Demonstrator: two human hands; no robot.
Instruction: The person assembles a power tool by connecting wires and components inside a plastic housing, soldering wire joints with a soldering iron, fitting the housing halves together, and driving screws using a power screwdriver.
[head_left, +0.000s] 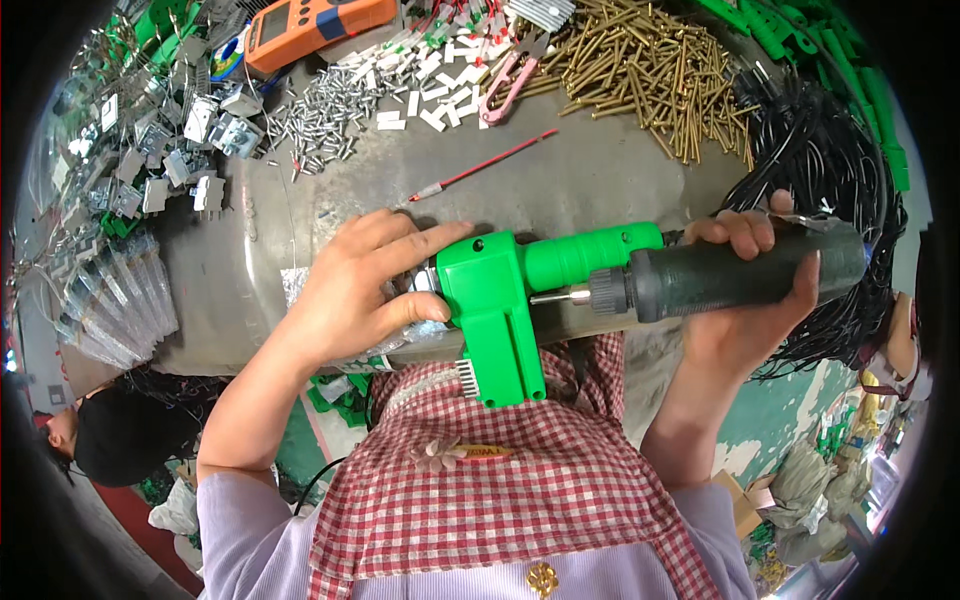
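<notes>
My left hand (pixel 355 285) grips a green plastic tool housing (pixel 483 280) by its silver metal end, thumb below and fingers above. The housing has a round ribbed handle pointing right and a block with a row of pale comb-like teeth at its lower left. Wrapped around a black electric screwdriver (pixel 720 268) is my right hand (pixel 755 310). The screwdriver lies sideways, its bit tip close beside the housing's right side, below the handle; whether it touches a screw I cannot tell. A red wire (pixel 490 165) lies on the metal table (pixel 600 175) beyond.
Silver screws (pixel 315 120), white connectors (pixel 455 90), pink-handled snips (pixel 512 85) and brass rods (pixel 650 70) are heaped at the back. An orange meter (pixel 310 30) stands behind. Metal-and-white switches (pixel 165 150) and clear bags (pixel 120 295) lie left; black cables (pixel 820 160) pile right.
</notes>
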